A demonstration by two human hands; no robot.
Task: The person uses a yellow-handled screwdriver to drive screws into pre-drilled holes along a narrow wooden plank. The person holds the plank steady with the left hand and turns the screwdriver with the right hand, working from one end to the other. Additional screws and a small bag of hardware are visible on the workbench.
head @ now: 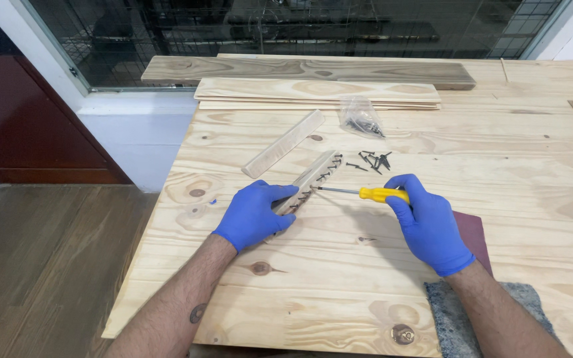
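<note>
- The left hand (254, 215), in a blue glove, is wrapped around the near end of a narrow wooden strip (310, 180), fingers closed on it and pinning it to the plywood tabletop (339, 278).
- The strip lies slantwise on the table, far end pointing up and to the right; a row of dark screws (326, 170) stands along its top face.
- The right hand (426, 222), also gloved in blue, grips the yellow handle of a screwdriver (366, 193), fingers curled shut around it.
- The screwdriver's thin shaft runs leftward, its tip at the strip near the left hand's fingertips; whether it sits in a screw head is hard to tell.
- A second, bare wooden strip (284, 143) lies just beyond the first, roughly parallel and apart from it.
- Loose dark screws (373, 160) are scattered beyond the screwdriver.
- A small clear plastic bag (359, 116), crumpled, with more dark screws inside, lies behind them near the stacked pale boards (313, 91).
- A dark red sheet (473, 233) lies under the right wrist, with a grey felt pad (452, 318) at the near edge.
</note>
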